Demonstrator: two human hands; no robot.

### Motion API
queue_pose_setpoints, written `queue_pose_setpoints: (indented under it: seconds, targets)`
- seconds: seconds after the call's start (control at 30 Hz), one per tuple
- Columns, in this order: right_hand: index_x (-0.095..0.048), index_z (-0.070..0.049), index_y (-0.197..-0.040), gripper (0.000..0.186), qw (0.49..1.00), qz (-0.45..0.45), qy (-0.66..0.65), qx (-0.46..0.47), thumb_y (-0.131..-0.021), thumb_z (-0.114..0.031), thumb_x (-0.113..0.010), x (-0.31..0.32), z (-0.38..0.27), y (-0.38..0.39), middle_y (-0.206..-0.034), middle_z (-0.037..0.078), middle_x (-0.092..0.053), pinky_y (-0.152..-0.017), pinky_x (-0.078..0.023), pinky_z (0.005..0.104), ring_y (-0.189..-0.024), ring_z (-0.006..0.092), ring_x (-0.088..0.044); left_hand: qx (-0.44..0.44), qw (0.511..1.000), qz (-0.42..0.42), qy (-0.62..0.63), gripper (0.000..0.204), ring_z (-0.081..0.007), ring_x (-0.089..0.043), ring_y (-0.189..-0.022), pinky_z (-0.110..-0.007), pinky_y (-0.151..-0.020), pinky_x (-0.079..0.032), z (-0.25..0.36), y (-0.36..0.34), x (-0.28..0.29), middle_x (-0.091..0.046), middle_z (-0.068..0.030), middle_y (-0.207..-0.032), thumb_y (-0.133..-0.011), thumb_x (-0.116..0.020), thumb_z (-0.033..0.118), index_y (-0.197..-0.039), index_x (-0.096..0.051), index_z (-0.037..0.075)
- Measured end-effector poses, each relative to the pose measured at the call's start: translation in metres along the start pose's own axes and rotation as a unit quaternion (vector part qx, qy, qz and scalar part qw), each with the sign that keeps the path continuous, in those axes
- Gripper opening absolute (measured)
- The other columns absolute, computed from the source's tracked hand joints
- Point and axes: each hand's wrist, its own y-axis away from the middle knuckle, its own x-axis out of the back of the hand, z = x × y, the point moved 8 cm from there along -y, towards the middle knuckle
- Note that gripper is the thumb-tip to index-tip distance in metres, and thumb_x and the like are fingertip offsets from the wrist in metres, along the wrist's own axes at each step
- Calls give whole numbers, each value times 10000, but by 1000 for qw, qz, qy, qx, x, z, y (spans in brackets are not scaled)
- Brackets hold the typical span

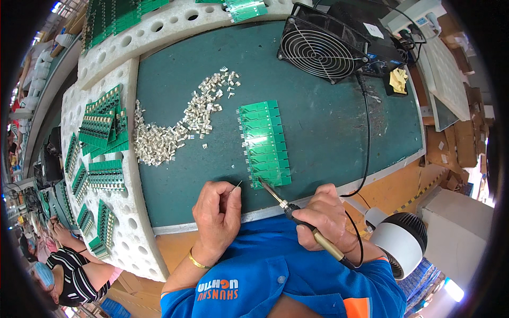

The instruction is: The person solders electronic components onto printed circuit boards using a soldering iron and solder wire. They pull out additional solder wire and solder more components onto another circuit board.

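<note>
My left hand (216,214) pinches a thin solder wire (238,185) near the mat's front edge, just left of a green circuit board panel (265,135). My right hand (323,217) grips a soldering iron (330,245), its metal tip resting at or just over the panel's lower left corner. White connectors run along the panel's left edge. A heap of small loose white connectors (159,143) lies left of the panel on the green mat (328,127).
A white foam board (132,233) bears several boards on the left; another foam strip lies behind. A black fan (313,50), cables and yellow sponge (398,79) sit back right. A white fan (389,249) stands low right. A masked person (77,275) works at the left.
</note>
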Motion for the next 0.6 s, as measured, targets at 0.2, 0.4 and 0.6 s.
queue_pose_setpoints:
  seconds: [0.2, 0.4, 0.6]
  targets:
    - [-657, -46, -981, 232, 999, 20, -28, 5, -763, -111, -696, 3, 2, 0, -621, 3, -587, -623, -402, 343, -525, 173, -535, -20, 1000, -14, -11, 111, -148, -513, -650, -274, -579, -429, 5, -1, -1, -558, -77, -811, -885, -675, -23, -916, -574, 10]
    - [-665, -37, -959, 231, 999, 24, -36, 0, -735, -87, -690, 4, 2, -1, -603, 6, -576, -617, -395, 344, -512, 178, -523, -34, 999, -30, -4, 120, -142, -535, -664, -260, -549, -430, 8, 1, -6, -580, -79, -838, -829, -729, -40, -873, -633, 15]
    - [-665, -40, -948, 245, 999, 29, -42, 1, -707, -74, -694, 3, 2, 0, -599, 8, -568, -618, -395, 345, -510, 181, -522, -21, 999, -25, -5, 110, -103, -534, -625, -234, -511, -420, 4, 3, -7, -577, -73, -867, -820, -742, -46, -876, -666, 11]
